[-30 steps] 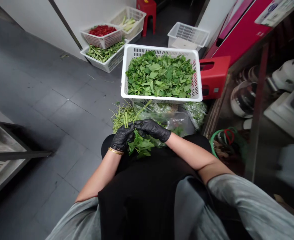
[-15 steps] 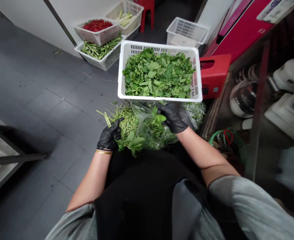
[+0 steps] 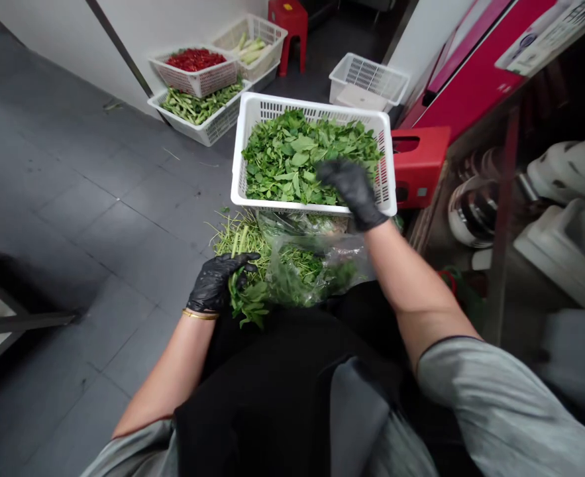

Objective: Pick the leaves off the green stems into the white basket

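Note:
My left hand (image 3: 221, 281), in a black glove, is closed round leafy green stems (image 3: 248, 303). Their pale cut ends point up and the leaves hang below. My right hand (image 3: 350, 187), gloved alike, is over the right part of a white plastic basket (image 3: 313, 208) heaped with picked green leaves (image 3: 292, 154). Its fingertips are blurred against the leaves, so whether they hold any is unclear. Below the basket, in front of my lap, lie a pile of thin bare stems (image 3: 237, 232) and a clear plastic bag (image 3: 312, 268) with more greens in it.
Behind on the left stand baskets of red chillies (image 3: 195, 59), green vegetable pieces (image 3: 197, 106) and pale stalks (image 3: 252, 50). A red stool (image 3: 292, 33) is at the back. A red plastic stool (image 3: 419, 165) sits beside the leaf basket; shelving with pots (image 3: 471, 212) runs along the right.
My right hand has moved up and forward from the bag to over the leaf basket. My left hand keeps its stems, now turned more upright. The view has shifted slightly.

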A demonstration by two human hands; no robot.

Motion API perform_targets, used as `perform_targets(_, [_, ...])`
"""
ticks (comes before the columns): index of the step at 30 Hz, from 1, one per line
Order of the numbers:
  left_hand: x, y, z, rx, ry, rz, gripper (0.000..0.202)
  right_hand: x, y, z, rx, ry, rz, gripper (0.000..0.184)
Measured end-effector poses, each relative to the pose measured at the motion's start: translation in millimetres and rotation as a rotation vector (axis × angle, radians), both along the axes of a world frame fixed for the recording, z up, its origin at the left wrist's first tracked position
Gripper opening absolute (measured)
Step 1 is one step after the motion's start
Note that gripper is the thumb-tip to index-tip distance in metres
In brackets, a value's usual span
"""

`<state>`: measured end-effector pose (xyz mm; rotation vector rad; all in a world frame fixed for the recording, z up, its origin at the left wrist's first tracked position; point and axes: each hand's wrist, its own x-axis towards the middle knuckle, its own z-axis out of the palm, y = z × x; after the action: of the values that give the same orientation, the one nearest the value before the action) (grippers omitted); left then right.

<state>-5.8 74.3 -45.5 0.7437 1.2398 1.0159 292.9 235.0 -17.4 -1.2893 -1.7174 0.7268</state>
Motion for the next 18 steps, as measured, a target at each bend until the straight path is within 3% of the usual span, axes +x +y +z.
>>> perform_targets(1, [4, -2, -2.8, 0.009, 0.012, -0.048, 0.023, -30, -29, -7.7, -0.075, 0.016, 0.119, 0.032])
perform_targets(3, [10, -5, -8.8, -0.017, -0.002, -0.115, 0.02, -80, -80, -23.6, -0.368, 0.205, 0.412, 0.034])
perform_targets(6, [9, -11, -14.4, -0.042, -0.055, -0.032, 0.026, -115, -115, -35.3, -0.493, 0.467, 0.433, 0.042])
perform_targets(12, [-20, -20, -7.1, 0.031, -0.128, 0.231, 0.031, -91, -99, -21.4, -0.563, 0.657, 0.256, 0.04])
perform_targets(18, [-5, -38, -9.6, 0.089, 0.132, 0.033, 0.028, -98, -101, -30.3, -0.614, 0.847, 0.114, 0.043])
